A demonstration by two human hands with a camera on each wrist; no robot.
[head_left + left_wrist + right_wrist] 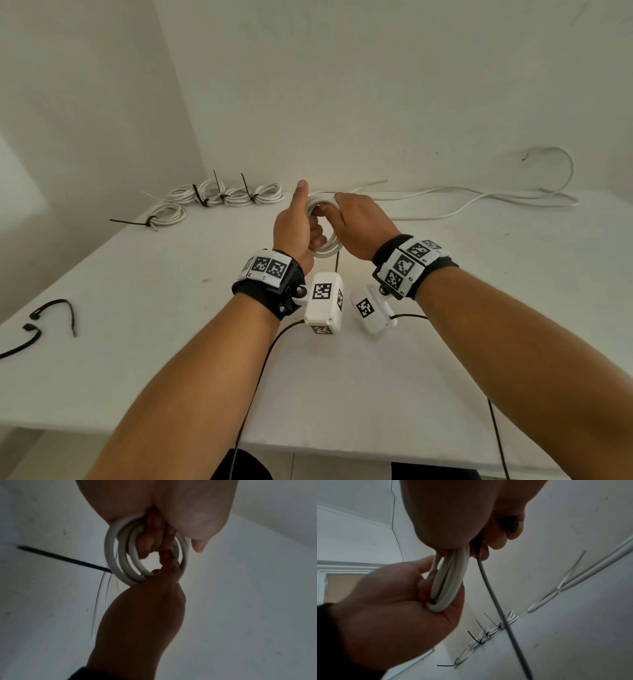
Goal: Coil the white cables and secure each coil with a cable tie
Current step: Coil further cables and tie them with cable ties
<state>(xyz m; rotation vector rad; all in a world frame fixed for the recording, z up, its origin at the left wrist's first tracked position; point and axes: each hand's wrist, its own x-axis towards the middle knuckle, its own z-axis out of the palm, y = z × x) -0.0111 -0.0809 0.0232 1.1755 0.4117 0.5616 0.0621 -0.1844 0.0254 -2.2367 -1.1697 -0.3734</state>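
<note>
Coil (322, 226) of white cable sits gripped in both hands above the desk (445, 342). Left hand (296, 228) clasps its near side (thumb raised). Right hand (363, 224) grips the far side, pinching a black cable tie (496, 601).

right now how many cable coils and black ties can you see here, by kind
tied coils: 4
untied coil: 1
ties on coils: 4
loose ties on the table: 2
held tie in the right hand: 1
total: 12
</note>
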